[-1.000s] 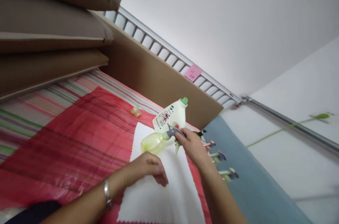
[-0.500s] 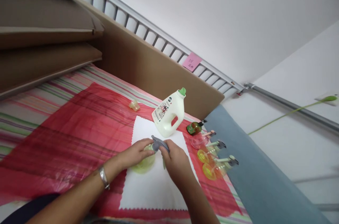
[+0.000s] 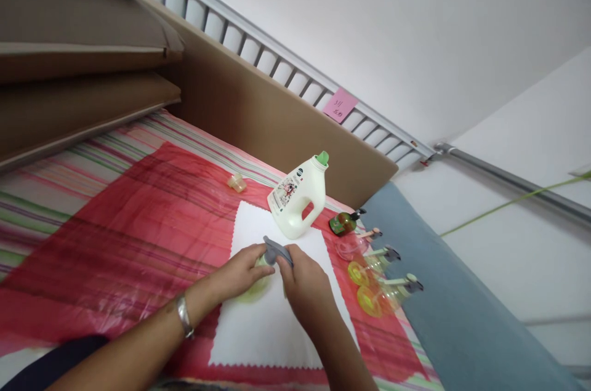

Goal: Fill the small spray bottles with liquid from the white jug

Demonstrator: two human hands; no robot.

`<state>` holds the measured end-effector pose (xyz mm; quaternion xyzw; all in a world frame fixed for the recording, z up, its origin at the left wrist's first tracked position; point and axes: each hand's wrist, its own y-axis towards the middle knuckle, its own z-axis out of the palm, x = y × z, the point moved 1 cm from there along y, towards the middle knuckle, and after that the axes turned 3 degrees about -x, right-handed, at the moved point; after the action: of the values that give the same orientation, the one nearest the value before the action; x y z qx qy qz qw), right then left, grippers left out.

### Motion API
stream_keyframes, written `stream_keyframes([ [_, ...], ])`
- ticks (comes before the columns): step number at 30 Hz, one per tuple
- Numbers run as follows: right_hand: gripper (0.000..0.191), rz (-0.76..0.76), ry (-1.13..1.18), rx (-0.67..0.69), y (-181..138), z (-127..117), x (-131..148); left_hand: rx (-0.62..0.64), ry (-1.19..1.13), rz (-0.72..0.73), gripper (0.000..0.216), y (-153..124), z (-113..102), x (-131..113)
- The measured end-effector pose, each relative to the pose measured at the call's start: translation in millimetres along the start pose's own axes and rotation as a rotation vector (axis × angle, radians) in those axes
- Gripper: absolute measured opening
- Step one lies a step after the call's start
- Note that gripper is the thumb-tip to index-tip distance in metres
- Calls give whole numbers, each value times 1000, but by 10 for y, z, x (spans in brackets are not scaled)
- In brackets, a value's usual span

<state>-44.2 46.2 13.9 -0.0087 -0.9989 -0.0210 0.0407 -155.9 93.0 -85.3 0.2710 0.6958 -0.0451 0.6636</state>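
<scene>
Right, both your hands are at work over the white sheet point(image 3: 272, 335): your left hand point(image 3: 247, 269) closes round the upper part of the yellowish bottle point(image 3: 250, 295), while your right hand point(image 3: 305, 283) grips its grey spray head point(image 3: 277, 252). Your fingers hide much of the bottle, so whether its base touches the sheet you can't tell. Just beyond, it's the white jug point(image 3: 298, 203), green-topped, at the sheet's far end; off to your right, the dark pump bottle point(image 3: 342, 225) lies on the red cover point(image 3: 138, 225).
</scene>
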Motion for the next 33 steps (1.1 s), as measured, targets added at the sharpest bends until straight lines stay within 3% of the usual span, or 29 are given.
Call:
stream_keyframes([
  [2, 19, -4, 4, -4, -6, 1, -2, -38, 79, 4, 19, 9, -2, -14],
  [6, 18, -11, 6, -7, 2, 5, -6, -189, 212, -20, 24, 2, 3, -24],
  [10, 18, -21, -1, -9, 13, 28, -28, 2, 55, -11, 22, -9, -45, -48],
  [12, 17, -28, -4, -18, 12, 38, -38, 38, 32, -11, 18, 0, -63, -52],
  [17, 17, -19, 19, -13, 16, 26, -27, -207, 210, -41, 19, 5, -21, -34],
  [19, 17, -15, 20, -12, 18, 16, -16, -245, 198, -69, 27, -11, -19, -40],
  [21, 17, -13, 20, -12, 17, 12, -12, -193, 108, -49, 32, -23, -38, -57],
  [24, 18, -11, 22, -12, 10, 15, -19, -30, 19, -1, 22, -16, -62, -70],
  [27, 17, -9, 30, -11, 4, 16, -25, -87, 126, -8, 14, 3, -54, -44],
  [30, 17, -6, 43, -6, 5, 8, -19, -218, 195, -46, 32, 1, -44, -15],
  [33, 18, -1, 46, 1, 10, 3, -18, -123, 60, -24, 43, -12, -60, -23],
])
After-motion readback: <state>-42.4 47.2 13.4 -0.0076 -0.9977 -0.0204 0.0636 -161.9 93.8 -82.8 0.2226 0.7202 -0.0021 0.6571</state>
